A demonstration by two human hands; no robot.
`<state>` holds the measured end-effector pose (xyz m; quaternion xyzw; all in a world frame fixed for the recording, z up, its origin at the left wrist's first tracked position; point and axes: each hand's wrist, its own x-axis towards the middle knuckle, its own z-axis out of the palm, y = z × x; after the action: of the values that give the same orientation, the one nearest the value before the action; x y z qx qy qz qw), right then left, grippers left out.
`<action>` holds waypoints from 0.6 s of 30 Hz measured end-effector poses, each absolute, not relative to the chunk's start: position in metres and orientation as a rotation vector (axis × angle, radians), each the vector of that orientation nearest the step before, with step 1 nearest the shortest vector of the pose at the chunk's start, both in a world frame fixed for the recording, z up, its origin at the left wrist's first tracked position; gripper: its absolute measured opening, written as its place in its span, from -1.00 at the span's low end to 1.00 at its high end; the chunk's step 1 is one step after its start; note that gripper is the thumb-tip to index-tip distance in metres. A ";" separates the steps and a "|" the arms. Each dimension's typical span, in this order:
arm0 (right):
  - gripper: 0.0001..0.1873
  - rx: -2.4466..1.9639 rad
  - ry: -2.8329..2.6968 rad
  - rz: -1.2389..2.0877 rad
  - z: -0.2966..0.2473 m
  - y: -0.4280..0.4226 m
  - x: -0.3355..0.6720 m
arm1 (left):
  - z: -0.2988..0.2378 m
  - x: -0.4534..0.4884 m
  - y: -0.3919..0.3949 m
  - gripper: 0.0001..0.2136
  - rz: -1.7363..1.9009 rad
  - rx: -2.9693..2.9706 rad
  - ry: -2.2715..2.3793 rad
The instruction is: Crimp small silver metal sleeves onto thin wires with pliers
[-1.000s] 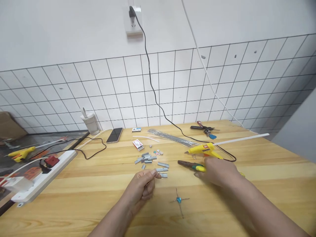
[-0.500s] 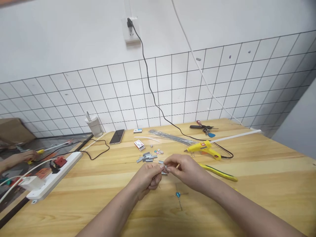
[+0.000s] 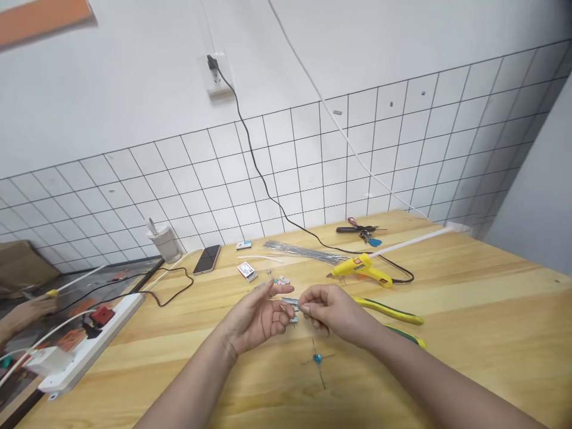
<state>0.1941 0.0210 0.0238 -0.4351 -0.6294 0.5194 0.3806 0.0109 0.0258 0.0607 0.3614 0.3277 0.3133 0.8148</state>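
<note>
My left hand (image 3: 261, 316) is turned palm up over the wooden table, its fingers loosely curled and apart. A small glint shows by its fingertips, too small to name. Close beside it, my right hand (image 3: 333, 307) pinches thumb and forefinger together; what they hold, if anything, is hidden. Silver metal strips (image 3: 290, 302) lie behind and between the hands, partly covered. Nearer to me, a blue gem with thin wire arms in a cross (image 3: 317, 358) lies on the table. Pliers with yellow-green handles (image 3: 388, 310) rest to the right, their jaws hidden by my right hand.
A yellow glue gun (image 3: 361, 268) with a white glue stick lies behind the pliers. Further back are a bundle of metal wires (image 3: 304, 251), keys (image 3: 369, 237), a phone (image 3: 208, 259) and a small box (image 3: 247, 271). A power strip (image 3: 96, 339) and another person's hand (image 3: 33, 311) are at left.
My left hand has opened from a pinch and turned palm up, apart from my right hand. My right hand stays pinched. The view has shifted, showing more of the pliers' handles.
</note>
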 end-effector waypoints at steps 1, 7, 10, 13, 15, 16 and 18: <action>-0.80 -1.102 -1.578 1.332 0.023 0.022 0.194 | 0.060 0.010 0.026 -0.65 0.688 0.771 0.658; -0.78 -1.083 -1.463 1.186 0.018 0.023 0.190 | 0.048 0.020 0.028 -0.69 0.909 0.828 0.656; -0.85 -1.055 -1.470 1.006 0.017 0.020 0.189 | 0.041 0.026 0.028 -0.76 0.965 0.763 0.706; -0.90 -1.002 -1.558 0.713 0.015 0.016 0.190 | 0.038 0.028 0.025 -0.80 0.993 0.700 0.699; -0.89 -0.948 -1.663 0.442 0.013 0.016 0.192 | 0.037 0.028 0.022 -0.83 1.018 0.662 0.707; -0.87 -0.921 -1.716 0.312 0.011 0.016 0.192 | 0.037 0.029 0.020 -0.84 1.025 0.646 0.724; -0.85 -0.896 -1.790 0.130 0.009 0.016 0.192 | 0.036 0.029 0.017 -0.87 1.047 0.642 0.761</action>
<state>0.1918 0.0162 0.0091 -0.3766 -0.7524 0.0544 0.5377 0.0294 0.0172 0.0364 0.2938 0.3481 0.4793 0.7502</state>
